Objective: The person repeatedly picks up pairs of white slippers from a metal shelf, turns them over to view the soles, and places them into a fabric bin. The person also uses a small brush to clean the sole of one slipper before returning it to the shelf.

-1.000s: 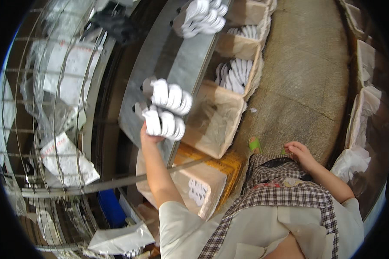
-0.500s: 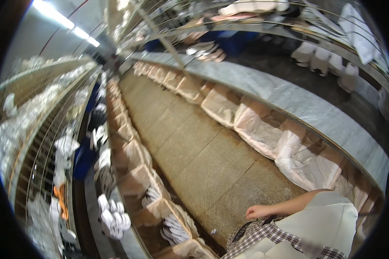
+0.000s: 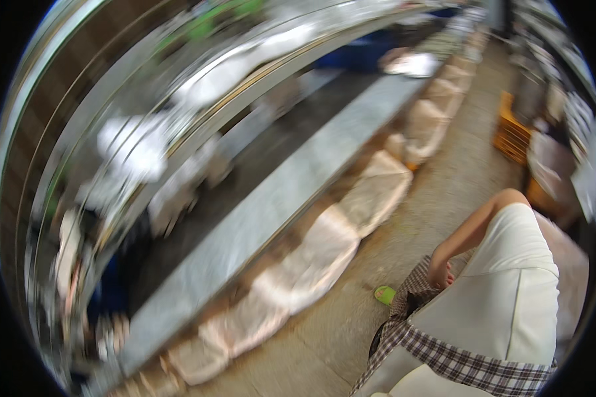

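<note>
My right hand [image 3: 440, 270] is in front of my waist, the elbow bent under a loose white sleeve [image 3: 520, 264]. Its fingers are curled in, partly turned away, and nothing shows in them. It is nearest to the brown-and-white checked apron [image 3: 473, 357] round my waist. My left hand is out of sight. Just beyond the apron, a green slipper [image 3: 384, 295] shows on the floor.
On the left, a long grey ledge [image 3: 245, 231] runs beside bins lined with pale sheeting [image 3: 318, 264]. Blurred wire shelving [image 3: 205, 112] with white items rises above. A walkway [image 3: 437, 198] leads ahead, with orange crates [image 3: 510, 135] on its right.
My view has swung right, so the lined bins and grey ledge now lie on the left. My right forearm has drawn in toward my waist. Orange crates and the green slipper have come into view.
</note>
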A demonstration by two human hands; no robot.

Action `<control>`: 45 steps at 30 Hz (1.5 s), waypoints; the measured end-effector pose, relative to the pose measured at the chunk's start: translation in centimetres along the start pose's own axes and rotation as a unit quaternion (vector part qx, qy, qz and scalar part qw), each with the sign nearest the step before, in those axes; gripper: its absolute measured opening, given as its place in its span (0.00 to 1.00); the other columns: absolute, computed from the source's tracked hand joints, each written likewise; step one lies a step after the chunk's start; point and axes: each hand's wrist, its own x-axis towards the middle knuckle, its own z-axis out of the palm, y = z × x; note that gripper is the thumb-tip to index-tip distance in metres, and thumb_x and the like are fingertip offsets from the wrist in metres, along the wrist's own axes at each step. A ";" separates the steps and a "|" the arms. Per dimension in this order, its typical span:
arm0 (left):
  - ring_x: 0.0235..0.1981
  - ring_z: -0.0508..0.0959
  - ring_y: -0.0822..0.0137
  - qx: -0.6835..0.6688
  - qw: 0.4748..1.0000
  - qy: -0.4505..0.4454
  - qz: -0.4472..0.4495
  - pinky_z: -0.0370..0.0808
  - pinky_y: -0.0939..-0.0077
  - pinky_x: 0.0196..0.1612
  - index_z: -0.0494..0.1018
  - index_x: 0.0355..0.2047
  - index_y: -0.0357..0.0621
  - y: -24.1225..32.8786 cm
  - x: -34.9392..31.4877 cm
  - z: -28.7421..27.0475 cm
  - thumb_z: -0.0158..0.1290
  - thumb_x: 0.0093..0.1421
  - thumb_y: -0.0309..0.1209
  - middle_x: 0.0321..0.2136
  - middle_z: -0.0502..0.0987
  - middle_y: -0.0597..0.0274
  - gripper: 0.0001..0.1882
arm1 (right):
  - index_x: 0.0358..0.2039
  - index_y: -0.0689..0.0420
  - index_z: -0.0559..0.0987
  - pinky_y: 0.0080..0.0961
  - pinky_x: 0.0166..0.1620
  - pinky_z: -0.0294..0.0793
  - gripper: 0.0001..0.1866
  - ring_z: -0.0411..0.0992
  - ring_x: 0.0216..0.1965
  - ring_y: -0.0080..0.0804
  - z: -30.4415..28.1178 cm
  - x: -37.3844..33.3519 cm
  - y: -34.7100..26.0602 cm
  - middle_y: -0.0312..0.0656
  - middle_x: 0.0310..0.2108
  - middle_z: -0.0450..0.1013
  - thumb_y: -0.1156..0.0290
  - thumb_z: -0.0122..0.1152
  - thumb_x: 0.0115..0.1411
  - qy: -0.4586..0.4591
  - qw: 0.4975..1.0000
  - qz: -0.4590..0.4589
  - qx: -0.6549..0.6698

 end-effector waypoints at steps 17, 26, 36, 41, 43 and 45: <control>0.38 0.73 0.55 0.219 0.903 -0.088 0.358 0.71 0.65 0.40 0.66 0.45 0.41 47.7 41.7 -13.3 0.53 0.55 0.32 0.36 0.73 0.49 0.18 | 0.36 0.59 0.78 0.36 0.35 0.72 0.16 0.73 0.32 0.41 20.5 -2.0 19.4 0.48 0.31 0.76 0.61 0.58 0.51 0.443 0.724 -0.154 0.505; 0.35 0.73 0.58 0.224 0.936 -0.174 0.208 0.71 0.67 0.39 0.67 0.41 0.40 52.3 55.1 -13.1 0.52 0.55 0.31 0.33 0.73 0.53 0.15 | 0.36 0.59 0.78 0.33 0.35 0.71 0.17 0.73 0.33 0.37 17.9 -6.7 32.1 0.46 0.31 0.76 0.61 0.58 0.51 0.496 0.599 -0.187 0.600; 0.41 0.74 0.50 0.444 0.770 -0.175 0.424 0.71 0.57 0.42 0.70 0.41 0.45 83.0 73.5 -16.3 0.46 0.53 0.29 0.38 0.75 0.50 0.14 | 0.35 0.60 0.78 0.30 0.36 0.71 0.16 0.73 0.33 0.32 16.5 -13.2 43.9 0.44 0.31 0.77 0.61 0.59 0.52 0.471 0.475 -0.196 0.717; 0.41 0.74 0.50 0.316 0.739 -0.185 0.566 0.71 0.56 0.42 0.69 0.40 0.43 102.5 79.8 -14.2 0.47 0.52 0.31 0.38 0.74 0.50 0.14 | 0.31 0.61 0.77 0.30 0.35 0.70 0.14 0.73 0.31 0.34 15.7 -20.1 54.6 0.46 0.29 0.75 0.62 0.60 0.51 0.520 0.462 -0.131 0.706; 0.40 0.74 0.50 0.309 0.686 -0.181 0.634 0.72 0.58 0.42 0.69 0.41 0.43 109.1 82.7 -12.0 0.48 0.51 0.31 0.38 0.74 0.49 0.15 | 0.29 0.61 0.76 0.31 0.35 0.70 0.14 0.73 0.31 0.35 16.2 -23.1 60.0 0.47 0.28 0.74 0.62 0.60 0.51 0.547 0.448 -0.072 0.704; 0.40 0.74 0.49 0.304 0.669 -0.214 0.643 0.72 0.58 0.41 0.69 0.41 0.43 114.8 84.8 -9.9 0.48 0.51 0.32 0.37 0.74 0.49 0.16 | 0.28 0.61 0.76 0.33 0.35 0.70 0.14 0.73 0.31 0.38 17.5 -25.7 65.9 0.48 0.28 0.74 0.62 0.61 0.50 0.581 0.438 -0.028 0.686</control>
